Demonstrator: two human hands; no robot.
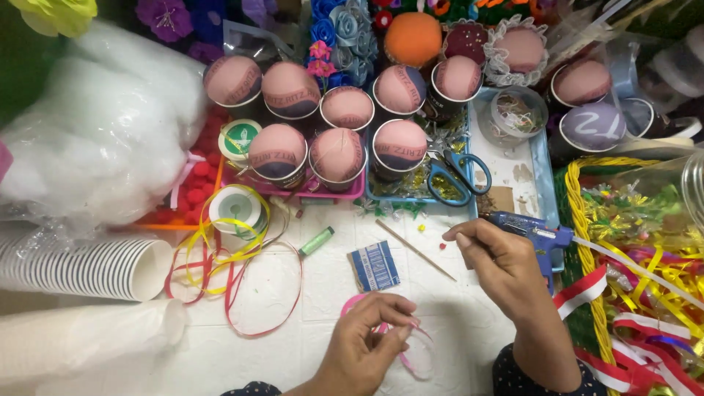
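A pink ribbon loop is pinched by the left hand at six o'clock. A blue glue gun is gripped by the right hand at four o'clock. Many cups at twelve o'clock are already filled; no glue is seen on the ribbon yet.

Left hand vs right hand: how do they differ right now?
The left hand pinches a pink ribbon loop low in the picture; the right hand grips a blue glue gun higher up. The left hand's fingers curl in a pinch; the right hand's wrap the gun's handle. Both are bare, over the white table.
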